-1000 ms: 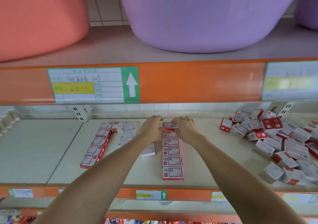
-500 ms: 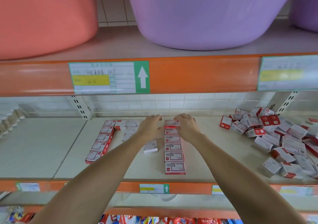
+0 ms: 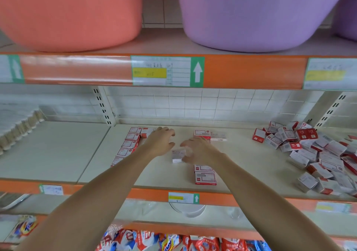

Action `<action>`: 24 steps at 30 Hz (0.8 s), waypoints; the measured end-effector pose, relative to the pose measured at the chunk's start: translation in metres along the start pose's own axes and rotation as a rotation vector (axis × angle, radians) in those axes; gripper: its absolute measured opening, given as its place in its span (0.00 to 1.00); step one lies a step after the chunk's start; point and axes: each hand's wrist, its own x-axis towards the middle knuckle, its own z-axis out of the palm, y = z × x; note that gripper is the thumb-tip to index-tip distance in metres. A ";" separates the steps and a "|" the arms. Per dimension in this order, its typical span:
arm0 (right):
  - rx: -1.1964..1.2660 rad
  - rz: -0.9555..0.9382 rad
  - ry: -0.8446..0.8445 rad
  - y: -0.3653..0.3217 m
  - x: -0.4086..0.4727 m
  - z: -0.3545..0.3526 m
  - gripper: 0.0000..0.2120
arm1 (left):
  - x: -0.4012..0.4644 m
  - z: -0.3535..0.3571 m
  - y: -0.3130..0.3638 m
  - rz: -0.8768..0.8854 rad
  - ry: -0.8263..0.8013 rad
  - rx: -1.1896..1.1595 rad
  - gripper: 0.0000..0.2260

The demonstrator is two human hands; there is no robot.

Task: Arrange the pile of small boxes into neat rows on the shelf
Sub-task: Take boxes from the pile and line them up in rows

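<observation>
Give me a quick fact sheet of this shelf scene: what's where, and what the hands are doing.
place: shop shelf, orange front edge
left row: boxes lined front to back
middle row: boxes, partly hidden by the right arm
pile: loose boxes, at right
stray box, between the hands
left hand: open
right hand: at the stray box, grip blurred
above: pink tub, purple tub

Bare shelf lies open between the middle row and the heaped pile of boxes at right.

Even, bright light; motion blur; wide-angle bowing at edges.
</observation>
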 end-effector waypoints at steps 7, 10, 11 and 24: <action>-0.044 -0.028 0.024 -0.028 0.002 0.015 0.22 | -0.037 -0.010 -0.027 0.022 0.011 -0.106 0.16; 0.099 -0.005 0.097 -0.043 -0.001 0.021 0.22 | -0.056 -0.012 -0.039 0.057 0.070 -0.179 0.15; 0.149 0.001 0.117 -0.048 -0.001 0.025 0.22 | -0.063 -0.012 -0.043 0.057 0.089 -0.188 0.15; 0.381 0.046 0.165 -0.101 0.006 0.058 0.17 | -0.116 -0.003 -0.063 0.019 0.195 -0.203 0.08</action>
